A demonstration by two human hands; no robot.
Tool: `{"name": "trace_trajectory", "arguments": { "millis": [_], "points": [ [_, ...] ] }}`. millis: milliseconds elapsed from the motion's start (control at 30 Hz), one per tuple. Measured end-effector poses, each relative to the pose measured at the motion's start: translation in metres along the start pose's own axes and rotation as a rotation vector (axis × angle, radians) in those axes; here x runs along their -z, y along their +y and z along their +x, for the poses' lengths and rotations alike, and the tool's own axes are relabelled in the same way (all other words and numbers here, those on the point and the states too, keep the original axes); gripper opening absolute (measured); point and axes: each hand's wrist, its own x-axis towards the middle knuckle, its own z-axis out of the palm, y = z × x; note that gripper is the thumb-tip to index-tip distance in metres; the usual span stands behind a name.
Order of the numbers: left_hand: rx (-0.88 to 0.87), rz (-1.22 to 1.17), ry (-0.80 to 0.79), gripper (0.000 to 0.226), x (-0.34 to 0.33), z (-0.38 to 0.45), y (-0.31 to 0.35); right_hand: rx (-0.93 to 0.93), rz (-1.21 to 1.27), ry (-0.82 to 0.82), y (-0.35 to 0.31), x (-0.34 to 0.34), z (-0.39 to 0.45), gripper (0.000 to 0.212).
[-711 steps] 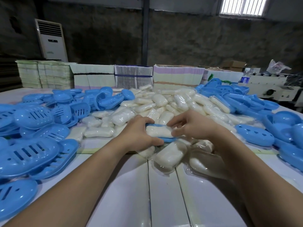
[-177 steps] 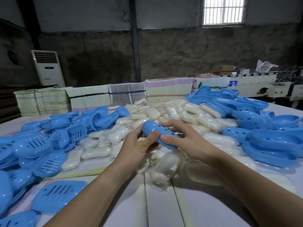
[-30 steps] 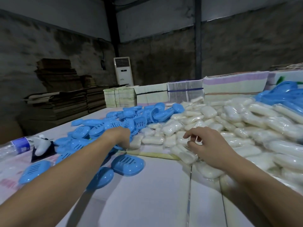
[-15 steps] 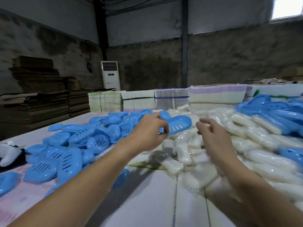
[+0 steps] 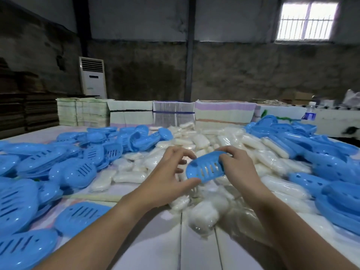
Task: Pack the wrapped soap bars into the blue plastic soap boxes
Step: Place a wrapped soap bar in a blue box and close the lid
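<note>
Blue slotted box half (image 5: 206, 167) being held above soap pile (image 5: 196, 145): right hand (image 5: 238, 167) fingers curling over far end, left hand (image 5: 169, 175) thumb pinching near rim. Looking light, stiff, slick; gripping rims.

The slotted shell (image 5: 206, 168) was smooth, glossy blue plastic, catching soft highlights along its curved rim. The piles of shells (image 5: 64, 168) on either side shared that same moulded, slightly shiny plastic. The soap bars (image 5: 202, 215) looked matt white under clear, crinkled film that glinted where it creased. The tabletop (image 5: 196, 250) was a smooth, pale, faintly glossy board with seams between panels. Stacks (image 5: 224, 114) at the far edge looked like flat paper or card, matt. The bottle (image 5: 309, 114) was clear plastic with a blue label. The wall (image 5: 253, 71) behind was rough, stained, dull concrete. The window bars (image 5: 305, 26) looked like metal.
</note>
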Motion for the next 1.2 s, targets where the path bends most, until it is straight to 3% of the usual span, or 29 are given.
{"name": "trace_trajectory", "arguments": {
  "millis": [200,333,533,667,733,967,1200],
  "points": [
    [0.061,0.034,0.016,0.08,-0.008,-0.002,0.004,-0.017,-0.004,-0.11,-0.005,0.005,-0.005,0.033],
    [0.064,0.044,0.017,0.08,-0.007,-0.003,0.005,-0.069,-0.036,-0.14,-0.008,0.015,-0.005,0.025],
    [0.088,0.054,-0.146,0.072,-0.006,-0.004,0.004,-0.049,-0.715,-0.088,-0.013,0.059,0.015,0.019],
    [0.067,0.082,-0.206,0.07,-0.01,-0.005,0.002,-0.231,-1.04,-0.216,0.007,0.085,0.009,0.039],
    [0.057,0.075,-0.219,0.072,-0.012,-0.005,0.001,-0.292,-0.996,-0.274,0.015,0.088,0.002,0.046],
    [0.058,0.131,-0.239,0.084,-0.017,-0.005,0.002,-0.249,-0.929,-0.348,0.017,0.09,0.001,0.065],
    [0.089,0.082,-0.177,0.086,-0.022,-0.004,0.002,-0.09,-0.833,-0.165,0.017,0.087,0.001,0.052]
  ]
}}
